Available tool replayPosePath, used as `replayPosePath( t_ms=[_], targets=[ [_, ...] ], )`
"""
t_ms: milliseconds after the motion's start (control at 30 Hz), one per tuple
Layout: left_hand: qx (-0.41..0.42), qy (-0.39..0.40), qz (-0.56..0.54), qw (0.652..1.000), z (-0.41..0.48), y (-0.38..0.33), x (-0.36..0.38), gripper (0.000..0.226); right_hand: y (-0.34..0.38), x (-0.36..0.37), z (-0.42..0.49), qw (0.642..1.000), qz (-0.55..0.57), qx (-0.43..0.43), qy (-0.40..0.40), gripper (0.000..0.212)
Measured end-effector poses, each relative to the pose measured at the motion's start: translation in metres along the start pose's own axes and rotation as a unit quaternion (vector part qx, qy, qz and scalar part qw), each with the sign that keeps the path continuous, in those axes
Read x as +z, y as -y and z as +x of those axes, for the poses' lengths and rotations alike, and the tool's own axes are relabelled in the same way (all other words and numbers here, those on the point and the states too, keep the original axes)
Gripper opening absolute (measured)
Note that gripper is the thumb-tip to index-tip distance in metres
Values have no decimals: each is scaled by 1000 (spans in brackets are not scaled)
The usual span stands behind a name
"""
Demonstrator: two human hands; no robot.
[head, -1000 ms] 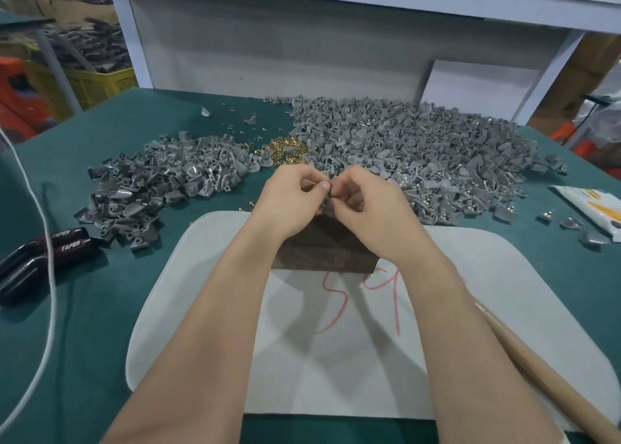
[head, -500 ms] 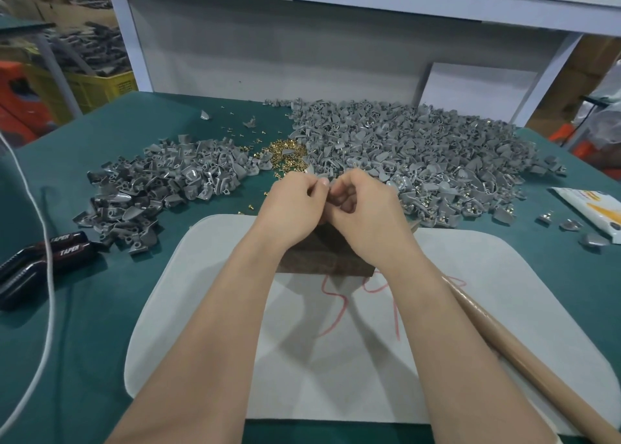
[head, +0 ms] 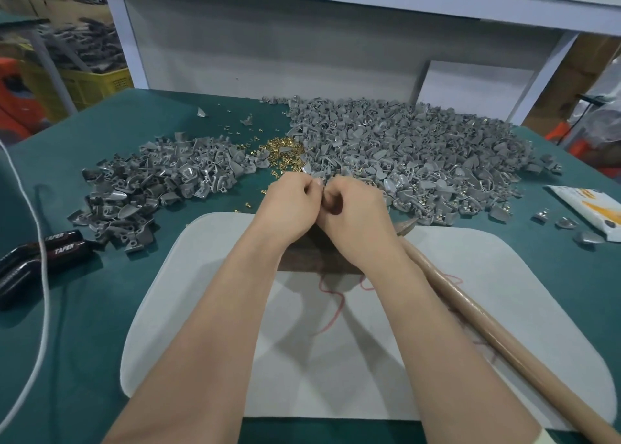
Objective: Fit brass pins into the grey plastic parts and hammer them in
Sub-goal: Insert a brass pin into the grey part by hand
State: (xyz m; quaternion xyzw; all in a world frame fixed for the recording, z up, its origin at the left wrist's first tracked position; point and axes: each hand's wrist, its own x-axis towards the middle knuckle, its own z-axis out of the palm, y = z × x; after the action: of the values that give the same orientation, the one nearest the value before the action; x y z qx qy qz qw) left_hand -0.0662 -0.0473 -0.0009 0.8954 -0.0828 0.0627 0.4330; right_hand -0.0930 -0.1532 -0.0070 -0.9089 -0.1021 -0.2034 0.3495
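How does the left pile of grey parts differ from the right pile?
The left pile is much smaller than the right pile. Brass pins glint at the right pile's near edge; the left pile's near parts show empty holes. Both lie on the green table.

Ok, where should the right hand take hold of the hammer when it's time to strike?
On the hammer, probably grip the lower half of the wooden handle, coming down from above and from its right side. It lies flat on the mat, slanting from the head beside the right hand toward the near right corner. That stretch is bare, while the forearm crowds the upper part.
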Motion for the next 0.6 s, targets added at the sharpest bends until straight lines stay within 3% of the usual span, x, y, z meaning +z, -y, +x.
replayPosePath(
  t_ms=[67, 500, 600],
  targets=[
    [-11, -11, -21, 1000, -1, 0, 0, 44, 0, -1, -1, 1000, 22, 8, -16, 17],
    [-21, 15, -48, 999, -3, -1, -1, 30, -3, -3, 0, 1000, 18, 10, -6, 18],
    [-22, 13, -58, 998, 0, 0, 0, 28, -2, 2, -1, 1000, -13, -9, -7, 31]
  ],
)
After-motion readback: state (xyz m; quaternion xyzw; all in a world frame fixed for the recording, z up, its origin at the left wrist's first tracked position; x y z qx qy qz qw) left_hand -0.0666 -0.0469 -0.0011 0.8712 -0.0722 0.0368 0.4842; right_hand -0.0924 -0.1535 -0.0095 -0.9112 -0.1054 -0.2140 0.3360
